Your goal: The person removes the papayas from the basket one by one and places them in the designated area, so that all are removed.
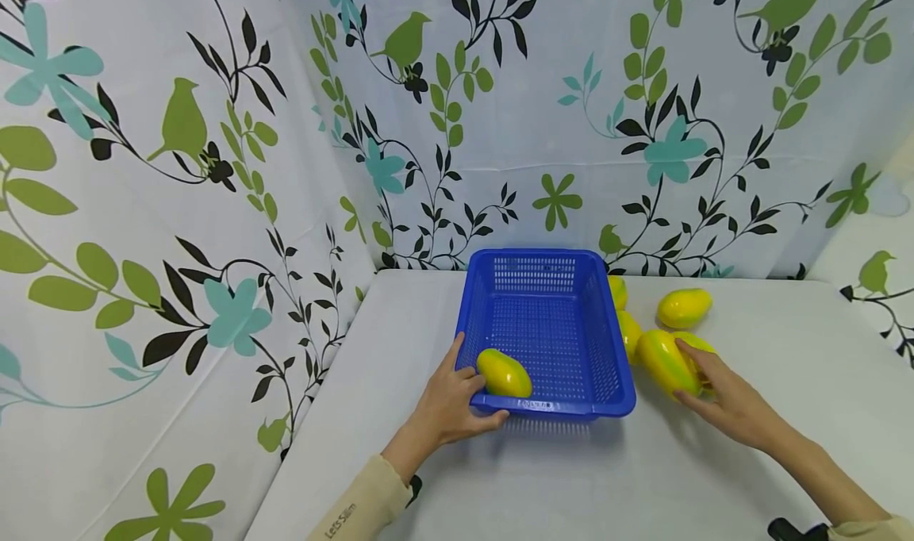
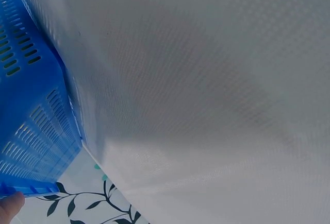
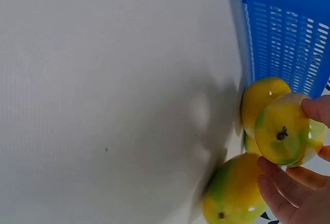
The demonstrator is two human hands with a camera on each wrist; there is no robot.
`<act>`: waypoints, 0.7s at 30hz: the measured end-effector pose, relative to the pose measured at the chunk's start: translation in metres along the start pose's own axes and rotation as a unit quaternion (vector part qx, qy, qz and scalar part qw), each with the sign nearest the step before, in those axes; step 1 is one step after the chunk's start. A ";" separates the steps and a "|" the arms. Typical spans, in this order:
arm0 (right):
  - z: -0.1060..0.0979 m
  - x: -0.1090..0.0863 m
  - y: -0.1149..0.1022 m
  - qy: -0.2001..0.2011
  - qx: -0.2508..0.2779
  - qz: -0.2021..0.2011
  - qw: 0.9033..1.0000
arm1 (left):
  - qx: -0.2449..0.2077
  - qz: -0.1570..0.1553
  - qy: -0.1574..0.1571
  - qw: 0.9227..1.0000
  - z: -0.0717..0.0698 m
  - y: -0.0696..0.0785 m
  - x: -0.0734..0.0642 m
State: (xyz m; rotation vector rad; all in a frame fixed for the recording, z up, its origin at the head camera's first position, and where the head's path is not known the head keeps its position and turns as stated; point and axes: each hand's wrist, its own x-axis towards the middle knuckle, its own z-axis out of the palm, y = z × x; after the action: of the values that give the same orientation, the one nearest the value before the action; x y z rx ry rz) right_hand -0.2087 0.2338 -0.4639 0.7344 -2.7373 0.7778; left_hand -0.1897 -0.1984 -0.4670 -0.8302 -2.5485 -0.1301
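Observation:
A blue plastic basket [image 1: 535,319] with slotted walls stands on the white table. My left hand [image 1: 441,404] grips its near left corner, thumb along the front rim and fingers over the side. One yellow-green mango [image 1: 505,374] lies inside the basket by that hand. Just right of the basket, my right hand [image 1: 735,402] holds another mango [image 1: 664,361] between thumb and fingers. In the right wrist view, this held mango [image 3: 281,131] shows its dark stem end and overlaps other mangoes [image 3: 234,190] around it. The left wrist view catches only a fingertip [image 2: 11,206] at the basket's rim.
Several more mangoes lie along the basket's right side, one mango [image 1: 684,308] a little apart farther back. The white tabletop [image 1: 793,343] ends at a patterned curtain [image 1: 457,152] with leaves and birds behind and on the left.

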 end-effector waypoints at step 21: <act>0.017 0.002 0.001 -0.043 -0.011 0.007 0.999 | 0.003 0.005 -0.001 1.000 -0.001 -0.001 -0.001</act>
State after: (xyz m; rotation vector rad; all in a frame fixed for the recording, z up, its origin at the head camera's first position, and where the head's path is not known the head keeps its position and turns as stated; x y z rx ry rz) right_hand -0.2114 0.2247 -0.4776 0.7625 -2.8258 0.7347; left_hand -0.1894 -0.1996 -0.4663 -0.8407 -2.5442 -0.1180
